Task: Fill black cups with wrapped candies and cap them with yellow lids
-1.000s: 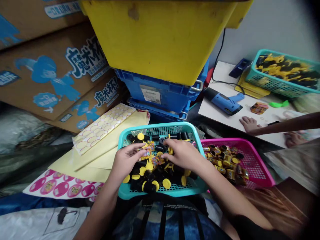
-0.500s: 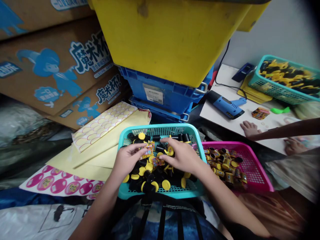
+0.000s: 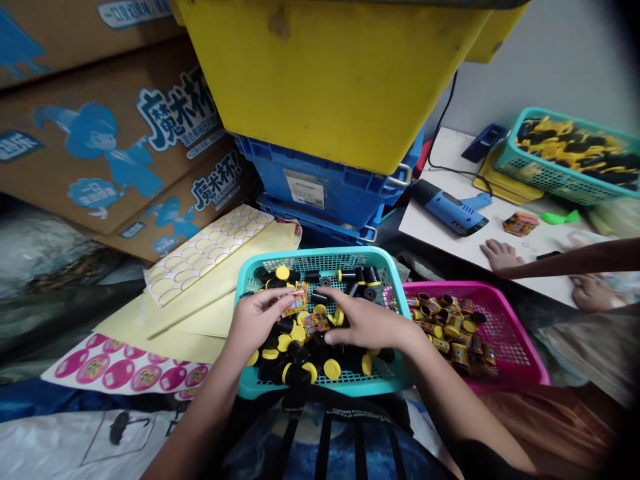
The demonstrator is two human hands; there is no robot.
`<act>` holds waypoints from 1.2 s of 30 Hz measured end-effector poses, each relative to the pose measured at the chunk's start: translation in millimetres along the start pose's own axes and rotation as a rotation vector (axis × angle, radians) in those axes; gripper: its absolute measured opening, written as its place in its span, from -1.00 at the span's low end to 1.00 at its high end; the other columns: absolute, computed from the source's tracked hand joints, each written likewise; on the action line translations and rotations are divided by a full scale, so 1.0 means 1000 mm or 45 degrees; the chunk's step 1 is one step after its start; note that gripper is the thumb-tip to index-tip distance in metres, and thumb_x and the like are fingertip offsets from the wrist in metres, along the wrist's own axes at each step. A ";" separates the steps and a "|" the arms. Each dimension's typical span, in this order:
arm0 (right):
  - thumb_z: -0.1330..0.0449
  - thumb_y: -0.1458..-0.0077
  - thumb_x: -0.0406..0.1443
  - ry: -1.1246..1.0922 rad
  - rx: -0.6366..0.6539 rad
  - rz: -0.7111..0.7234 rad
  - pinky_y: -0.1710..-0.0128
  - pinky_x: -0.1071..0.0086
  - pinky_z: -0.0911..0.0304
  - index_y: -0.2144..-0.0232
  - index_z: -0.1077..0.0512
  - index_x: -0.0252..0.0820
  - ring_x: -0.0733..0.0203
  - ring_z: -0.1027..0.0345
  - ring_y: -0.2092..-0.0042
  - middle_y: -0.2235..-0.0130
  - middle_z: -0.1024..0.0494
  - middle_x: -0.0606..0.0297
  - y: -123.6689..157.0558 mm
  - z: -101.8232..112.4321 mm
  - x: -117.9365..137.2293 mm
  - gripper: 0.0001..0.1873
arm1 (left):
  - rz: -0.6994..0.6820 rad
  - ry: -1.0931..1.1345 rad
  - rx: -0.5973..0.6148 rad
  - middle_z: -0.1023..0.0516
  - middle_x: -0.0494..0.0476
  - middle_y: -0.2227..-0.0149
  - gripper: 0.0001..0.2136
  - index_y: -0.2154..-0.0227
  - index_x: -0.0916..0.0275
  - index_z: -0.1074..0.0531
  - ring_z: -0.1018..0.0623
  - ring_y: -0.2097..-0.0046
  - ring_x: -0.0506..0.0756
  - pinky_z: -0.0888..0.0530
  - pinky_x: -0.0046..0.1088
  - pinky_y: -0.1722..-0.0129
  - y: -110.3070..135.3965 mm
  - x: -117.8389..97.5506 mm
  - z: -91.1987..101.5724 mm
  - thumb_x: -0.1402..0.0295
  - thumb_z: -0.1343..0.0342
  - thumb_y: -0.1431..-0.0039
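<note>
My left hand [image 3: 257,323] and my right hand [image 3: 365,325] lie over a heap of black cylinders with yellow caps [image 3: 305,360] in a teal mesh basket [image 3: 320,253]. The left fingertips are at a small orange labelled packet [image 3: 296,304]. My right hand spreads over the heap, with a second labelled packet [image 3: 317,323] just beside its fingers. Neither hand shows a clear grip. The hands hide the middle of the heap.
To the right, a pink mesh basket [image 3: 505,313] holds labelled cylinders. Sticker sheets [image 3: 205,253] lie to the left. Blue crates [image 3: 320,193] and a yellow bin [image 3: 325,87] stand ahead. A co-worker's hand [image 3: 501,255] rests on a white table [image 3: 440,160].
My right hand has slid slightly down and toward the near side of the heap. The view has shifted a little. The co-worker's hands have moved slightly on the table.
</note>
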State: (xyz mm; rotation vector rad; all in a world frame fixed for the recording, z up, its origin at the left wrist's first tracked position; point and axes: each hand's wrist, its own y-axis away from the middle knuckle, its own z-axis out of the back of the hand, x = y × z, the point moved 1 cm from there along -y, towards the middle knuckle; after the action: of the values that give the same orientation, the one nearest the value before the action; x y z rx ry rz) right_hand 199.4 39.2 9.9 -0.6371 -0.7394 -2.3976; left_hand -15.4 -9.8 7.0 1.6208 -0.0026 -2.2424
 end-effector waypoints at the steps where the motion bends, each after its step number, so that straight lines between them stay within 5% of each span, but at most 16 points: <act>1: -0.16 -0.06 -0.04 -0.010 0.039 -0.017 0.26 0.22 -0.24 -0.27 -0.01 -0.09 -0.08 -0.45 0.14 0.05 -0.52 0.01 0.002 0.000 -0.003 -0.21 | 0.004 -0.006 -0.003 -0.59 0.06 0.56 -0.74 0.38 0.22 -0.63 -0.41 0.59 -0.03 -0.41 -0.56 0.55 0.000 0.001 0.000 0.20 -0.27 0.14; 5: -0.06 -0.15 -0.09 -0.064 0.008 0.013 0.24 0.19 -0.25 -0.26 0.01 -0.06 -0.05 -0.44 0.18 0.11 -0.53 0.06 0.009 0.003 -0.001 -0.32 | 0.034 0.008 0.006 -0.58 0.05 0.55 -0.71 0.33 0.23 -0.63 -0.40 0.58 -0.04 -0.42 -0.55 0.53 0.000 0.002 -0.002 0.20 -0.28 0.15; 13: -0.03 -0.10 -0.30 -0.217 -0.131 0.270 0.06 0.23 -0.21 -0.15 -0.19 -0.09 0.06 -0.36 0.00 -0.12 -0.39 0.18 0.008 0.004 0.010 -0.47 | 0.020 0.026 0.002 -0.60 0.06 0.53 -0.70 0.31 0.24 -0.62 -0.38 0.60 -0.05 -0.43 -0.56 0.53 0.000 -0.001 -0.004 0.21 -0.27 0.14; 19: -0.05 -0.02 -0.38 -0.157 -0.384 0.192 0.14 0.25 -0.18 0.28 -0.51 -0.15 0.17 -0.40 0.36 0.34 -0.60 0.30 0.001 -0.010 0.005 -0.74 | 0.022 0.022 -0.006 -0.62 0.09 0.52 -0.70 0.32 0.24 -0.62 -0.42 0.61 -0.03 -0.47 -0.54 0.56 0.002 -0.001 -0.005 0.21 -0.29 0.15; 24: 0.09 -0.26 -0.16 -0.645 -0.476 0.241 0.20 0.32 -0.20 0.06 -0.42 -0.13 0.19 -0.39 0.26 0.26 -0.55 0.27 0.003 -0.005 -0.010 -0.62 | 0.057 -0.002 -0.024 -0.65 0.11 0.45 -0.70 0.32 0.23 -0.62 -0.48 0.57 0.01 -0.51 -0.50 0.57 0.005 -0.011 -0.011 0.20 -0.31 0.16; 27: 0.03 -0.22 -0.14 -0.831 -0.482 0.341 0.18 0.31 -0.19 0.07 -0.39 -0.18 0.19 -0.34 0.24 0.27 -0.49 0.25 0.005 0.000 -0.019 -0.64 | 0.059 -0.052 -0.050 -0.64 0.09 0.47 -0.69 0.31 0.24 -0.62 -0.48 0.55 0.00 -0.50 -0.51 0.55 0.007 -0.018 -0.017 0.21 -0.31 0.16; 30: -0.09 -0.10 -0.24 -0.891 -0.492 0.371 0.18 0.32 -0.18 0.11 -0.37 -0.19 0.21 -0.30 0.25 0.29 -0.44 0.29 0.006 0.000 -0.023 -0.70 | 0.027 -0.091 -0.057 -0.63 0.08 0.45 -0.68 0.29 0.23 -0.62 -0.46 0.55 -0.02 -0.48 -0.54 0.53 0.007 -0.024 -0.023 0.21 -0.31 0.14; 36: 0.09 0.00 -0.42 -1.184 -0.606 0.443 0.33 0.38 -0.13 0.07 -0.27 -0.15 0.28 -0.11 0.41 0.45 -0.23 0.41 0.007 -0.007 -0.029 -0.59 | -0.015 -0.040 -0.081 -0.63 0.10 0.42 -0.66 0.29 0.26 -0.61 -0.41 0.59 -0.07 -0.46 -0.55 0.52 0.007 -0.031 -0.037 0.18 -0.32 0.15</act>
State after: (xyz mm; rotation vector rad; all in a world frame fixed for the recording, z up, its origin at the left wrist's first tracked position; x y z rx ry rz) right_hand 223.4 40.1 -9.0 -1.9585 -0.3182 -1.8726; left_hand 29.1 0.3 24.0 1.5562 0.0699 -2.2532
